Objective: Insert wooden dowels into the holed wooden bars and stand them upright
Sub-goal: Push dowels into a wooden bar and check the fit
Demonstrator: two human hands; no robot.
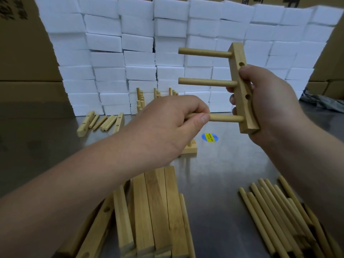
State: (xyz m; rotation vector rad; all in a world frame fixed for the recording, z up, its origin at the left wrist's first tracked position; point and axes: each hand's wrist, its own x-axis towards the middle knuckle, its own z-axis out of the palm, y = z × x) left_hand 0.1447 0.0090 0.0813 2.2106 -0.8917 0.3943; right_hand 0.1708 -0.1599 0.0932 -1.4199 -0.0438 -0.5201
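Bare steel counter [223, 164] lies open between a pile of wooden bars [152, 211] near left and loose dowels [275, 211] near right. Above it, the right hand [270, 101] curls its grip round a holed bar [240, 71] held upright, three dowels [206, 82] jutting left. The left hand [167, 123] pinches the lowest dowel [225, 118].

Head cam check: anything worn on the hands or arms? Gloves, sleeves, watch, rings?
Nothing worn. The left hand and right hand are bare: no gloves, no rings showing. The left forearm and right forearm are bare to the frame edge, with no sleeve, watch or band in view.
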